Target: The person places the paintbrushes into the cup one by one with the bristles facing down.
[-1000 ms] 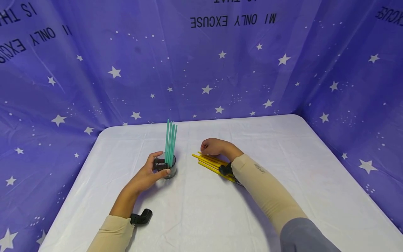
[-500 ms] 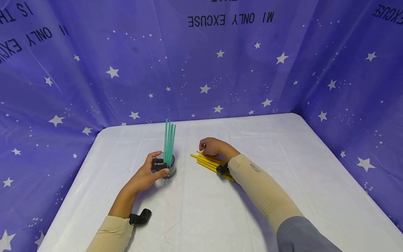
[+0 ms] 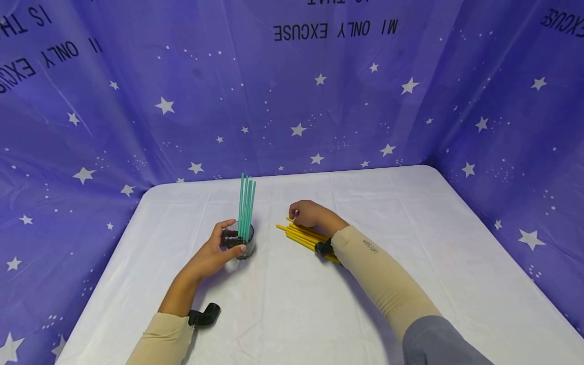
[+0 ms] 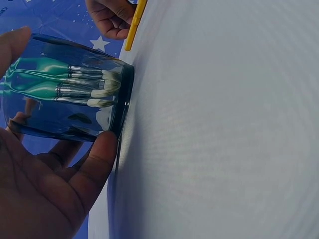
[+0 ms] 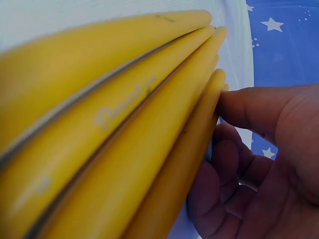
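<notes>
the person's left hand [image 3: 211, 254] holds a see-through, round, smoky-tinted glass [image 3: 248, 249] on the left half of the white-covered tabletop [image 3: 292, 304]. its grip is clamped on the wall of the glass, thumb on the near side and fingers reaching around the far side. in the glass stands a bunch of slim, teal-handled paintbrushes [image 3: 246, 210], bristles down, handles rising well above the rim and leaning slightly to the right. the left wrist view shows their silvery metal ferrules [image 4: 75, 90] and pale bristles [image 4: 103, 93] near the bottom of the glass. the base of the glass is at the tabletop; whether it rests fully flat is hard to tell.

to the right, apart from the glass, a bundle of slim, round-ended yellow rods [image 3: 303, 236] lies slantwise on the tabletop, tips pointing left and away from the person. faint lettering [image 5: 124, 102] marks one of them. the right hand [image 3: 307, 212] is at the far edge of this bundle, its thumb touching a rod close to the tip and its other fingers curled just beside it; whether that grip is pinched together on the rod cannot be told. part of the bundle is hidden by the black wrist device [image 3: 324, 247] and the beige sleeve [image 3: 383, 279] of the right arm.
</notes>
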A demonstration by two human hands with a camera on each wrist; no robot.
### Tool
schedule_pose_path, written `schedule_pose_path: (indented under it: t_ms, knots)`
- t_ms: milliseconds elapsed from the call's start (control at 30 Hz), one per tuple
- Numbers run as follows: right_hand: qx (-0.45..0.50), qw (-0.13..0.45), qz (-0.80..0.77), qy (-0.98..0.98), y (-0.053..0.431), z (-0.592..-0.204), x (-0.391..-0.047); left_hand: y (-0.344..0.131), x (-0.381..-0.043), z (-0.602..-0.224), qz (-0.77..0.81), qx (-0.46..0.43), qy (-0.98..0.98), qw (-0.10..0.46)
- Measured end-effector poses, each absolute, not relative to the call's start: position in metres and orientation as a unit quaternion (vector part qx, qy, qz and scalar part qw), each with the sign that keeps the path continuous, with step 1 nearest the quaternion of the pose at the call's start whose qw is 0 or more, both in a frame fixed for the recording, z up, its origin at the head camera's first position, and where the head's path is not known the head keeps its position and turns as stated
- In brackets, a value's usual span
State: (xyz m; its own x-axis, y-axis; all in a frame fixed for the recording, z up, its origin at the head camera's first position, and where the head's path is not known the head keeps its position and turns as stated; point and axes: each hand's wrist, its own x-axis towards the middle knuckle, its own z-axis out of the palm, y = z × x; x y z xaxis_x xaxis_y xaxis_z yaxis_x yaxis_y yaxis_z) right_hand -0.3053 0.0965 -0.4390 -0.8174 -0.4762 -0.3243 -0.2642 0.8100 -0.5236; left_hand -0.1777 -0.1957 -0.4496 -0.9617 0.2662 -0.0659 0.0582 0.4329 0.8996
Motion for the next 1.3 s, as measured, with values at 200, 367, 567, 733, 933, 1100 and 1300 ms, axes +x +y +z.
schedule_pose_path:
  t_ms: [200,367,567,733,933,1100,1300]
  knots:
    - [-0.21,0.23,-0.245,0.918,0.101,-0.438,-0.306,-0.194,-0.176,-0.447,0.524,0.097,0.84,0.101]
    - [-0.227,0.236,-0.251,0.911,0.103,-0.438,-0.307,-0.194,-0.175,-0.446,0.526,0.095,0.839,0.102]
    - [-0.242,0.238,-0.259,0.904,0.106,-0.435,-0.308,-0.194,-0.175,-0.446,0.533,0.098,0.834,0.098]
    - [-0.25,0.238,-0.27,0.899,0.111,-0.43,-0.308,-0.194,-0.175,-0.447,0.534,0.1,0.834,0.094]
    - [-0.244,0.245,-0.321,0.882,0.117,-0.422,-0.308,-0.194,-0.176,-0.446,0.525,0.1,0.84,0.093]
    - [-0.223,0.261,-0.362,0.867,0.118,-0.413,-0.306,-0.195,-0.176,-0.447,0.527,0.1,0.839,0.095]
    - [-0.229,0.262,-0.398,0.849,0.118,-0.404,-0.302,-0.195,-0.175,-0.447,0.525,0.094,0.84,0.097]
